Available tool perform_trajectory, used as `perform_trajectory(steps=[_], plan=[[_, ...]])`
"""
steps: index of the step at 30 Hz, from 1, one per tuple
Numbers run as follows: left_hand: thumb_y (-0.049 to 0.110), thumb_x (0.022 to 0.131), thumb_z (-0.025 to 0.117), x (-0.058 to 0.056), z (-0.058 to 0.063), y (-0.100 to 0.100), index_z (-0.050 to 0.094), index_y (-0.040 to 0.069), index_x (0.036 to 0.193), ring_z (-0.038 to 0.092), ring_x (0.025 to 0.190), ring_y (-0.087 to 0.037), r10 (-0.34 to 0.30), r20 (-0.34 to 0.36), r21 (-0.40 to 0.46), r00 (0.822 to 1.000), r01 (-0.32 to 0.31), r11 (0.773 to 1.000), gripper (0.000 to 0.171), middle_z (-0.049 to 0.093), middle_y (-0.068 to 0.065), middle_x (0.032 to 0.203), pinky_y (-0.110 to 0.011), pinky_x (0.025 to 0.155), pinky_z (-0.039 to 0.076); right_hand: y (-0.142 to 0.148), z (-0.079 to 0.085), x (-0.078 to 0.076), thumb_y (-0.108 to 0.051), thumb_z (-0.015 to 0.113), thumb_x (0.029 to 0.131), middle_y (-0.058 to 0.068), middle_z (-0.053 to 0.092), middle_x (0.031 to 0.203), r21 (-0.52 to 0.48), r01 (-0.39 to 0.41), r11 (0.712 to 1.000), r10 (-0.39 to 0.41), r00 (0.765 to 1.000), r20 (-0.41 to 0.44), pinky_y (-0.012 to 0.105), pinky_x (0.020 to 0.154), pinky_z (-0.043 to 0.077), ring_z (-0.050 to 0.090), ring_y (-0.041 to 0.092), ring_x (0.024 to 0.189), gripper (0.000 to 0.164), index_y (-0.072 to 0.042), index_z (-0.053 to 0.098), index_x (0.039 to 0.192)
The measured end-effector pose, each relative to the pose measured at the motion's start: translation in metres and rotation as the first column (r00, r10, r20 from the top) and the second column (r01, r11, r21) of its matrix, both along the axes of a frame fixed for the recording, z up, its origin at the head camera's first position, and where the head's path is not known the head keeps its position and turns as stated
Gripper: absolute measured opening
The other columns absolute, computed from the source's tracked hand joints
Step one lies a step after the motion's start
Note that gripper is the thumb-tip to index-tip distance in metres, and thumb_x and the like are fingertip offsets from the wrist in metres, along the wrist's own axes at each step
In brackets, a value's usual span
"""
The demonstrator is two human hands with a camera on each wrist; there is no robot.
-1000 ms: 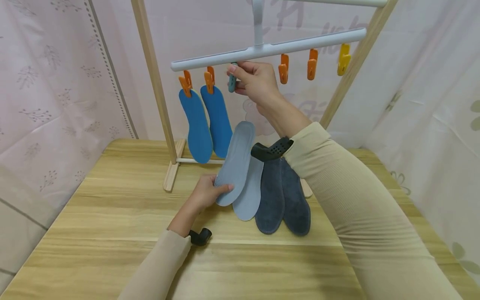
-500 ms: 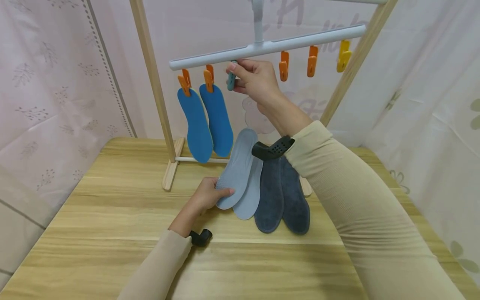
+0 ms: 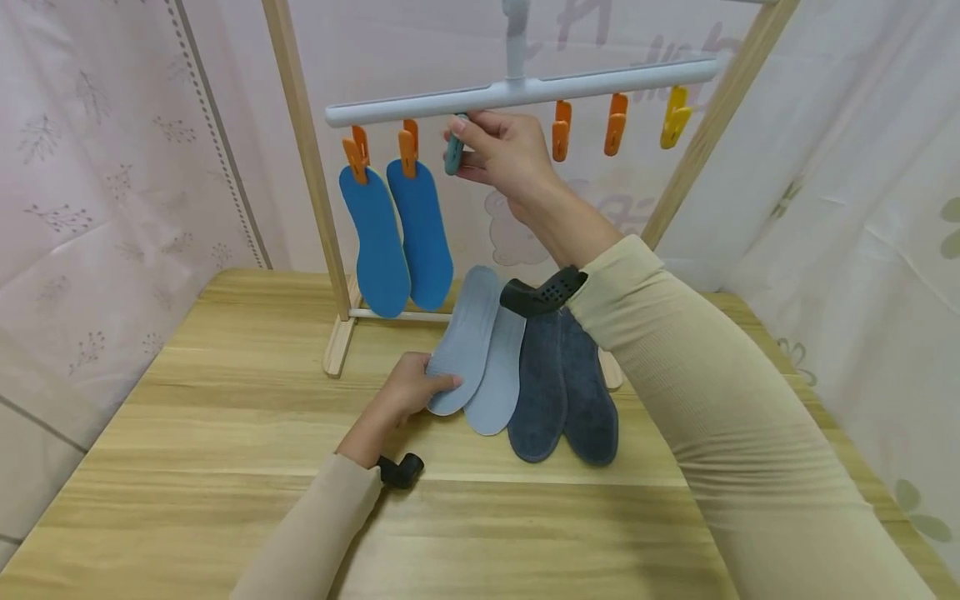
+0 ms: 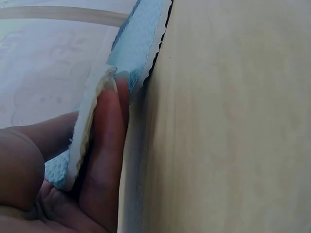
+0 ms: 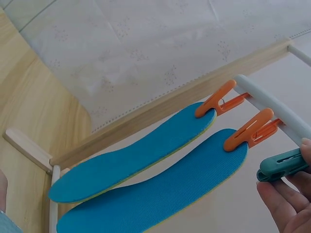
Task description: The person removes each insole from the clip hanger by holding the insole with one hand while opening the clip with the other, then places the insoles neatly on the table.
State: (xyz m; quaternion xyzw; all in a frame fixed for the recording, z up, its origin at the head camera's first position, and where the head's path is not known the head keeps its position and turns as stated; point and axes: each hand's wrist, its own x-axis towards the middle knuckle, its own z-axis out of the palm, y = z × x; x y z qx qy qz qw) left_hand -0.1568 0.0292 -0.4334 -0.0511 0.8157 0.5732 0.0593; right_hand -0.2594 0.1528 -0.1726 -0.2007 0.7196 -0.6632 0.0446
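Note:
My left hand [image 3: 411,387] pinches one end of a light grey insole [image 3: 467,337], thumb on top and fingers beneath; its far end tilts toward the rack. In the left wrist view the gripped insole [image 4: 83,131] shows its pale edge between thumb and fingers. Up at the white hanger bar [image 3: 517,92], my right hand [image 3: 513,158] pinches a teal clothes peg [image 3: 454,154]. From the right wrist, the peg's [image 5: 282,165] jaws look closed with nothing in them. Two blue insoles [image 3: 375,242] hang from orange pegs [image 3: 408,150] just left of it.
A second grey insole [image 3: 497,383] lies on the wooden table [image 3: 225,467], beside two dark grey insoles [image 3: 538,392]. Two more orange pegs [image 3: 560,133] and a yellow peg [image 3: 675,121] hang at right. The rack's wooden posts [image 3: 300,133] flank the bar.
The insole in my left hand has dropped lower, its far end moving down and away from the peg. My right hand stays on the teal peg; the bar and blue insoles have shifted slightly left.

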Motion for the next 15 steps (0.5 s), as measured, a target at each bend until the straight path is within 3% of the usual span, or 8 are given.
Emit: perform_trajectory(steps=[15], plan=[[0.014, 0.093, 0.074, -0.0029, -0.0058, 0.0036, 0.071, -0.006, 0.109, 0.066, 0.083, -0.020, 0.033, 0.006, -0.042, 0.999, -0.033, 0.999, 0.026, 0.072, -0.020, 0.105, -0.033, 0.075, 0.057, -0.0058, 0.0011, 0.0035, -0.024, 0.062, 0.100, 0.008, 0.072, 0.114, -0.004, -0.017, 1.000, 0.017, 0.999, 0.036, 0.031, 0.094, 0.060, 0.073, 0.025, 0.112, 0.034, -0.006, 0.069, 0.128]])
